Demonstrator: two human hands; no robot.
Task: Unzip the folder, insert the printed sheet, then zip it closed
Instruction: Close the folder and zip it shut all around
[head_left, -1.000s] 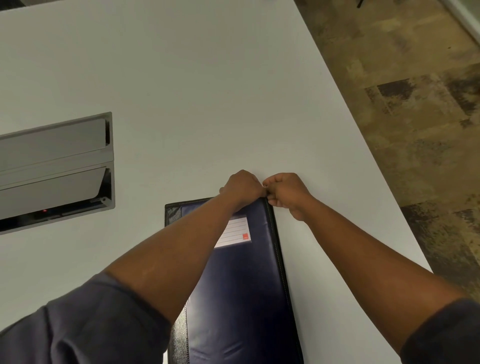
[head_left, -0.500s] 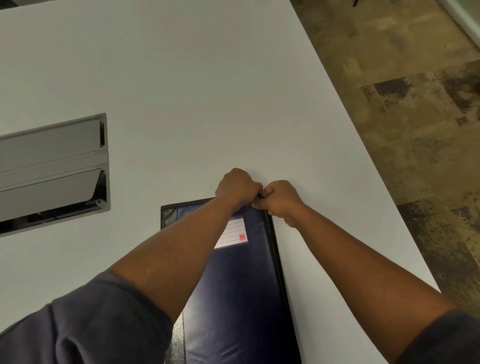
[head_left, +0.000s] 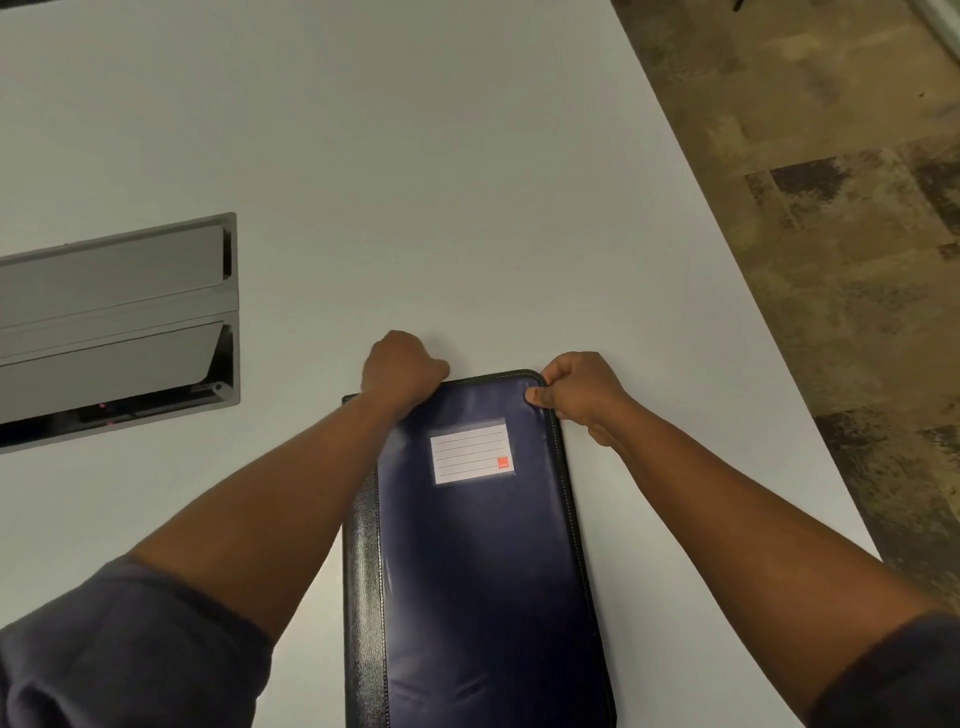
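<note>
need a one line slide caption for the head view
Both hands grip the far edge of a closed navy zip folder on a white table: left hand, right hand at the corner.

Desk (head_left: 415, 182): white, smooth top, its right edge running diagonally beside patterned brown floor (head_left: 831, 208). Lying flat on the desk near its front: one dark blue zip folder (head_left: 483, 571) with black edging and a lined label (head_left: 471, 451) facing up. Set into the desk at left: a grey recessed cable box (head_left: 119, 322), flaps tilted.

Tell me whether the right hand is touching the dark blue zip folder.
Touching. The head view shows the right hand pinching the far right corner of the dark blue zip folder.
</note>
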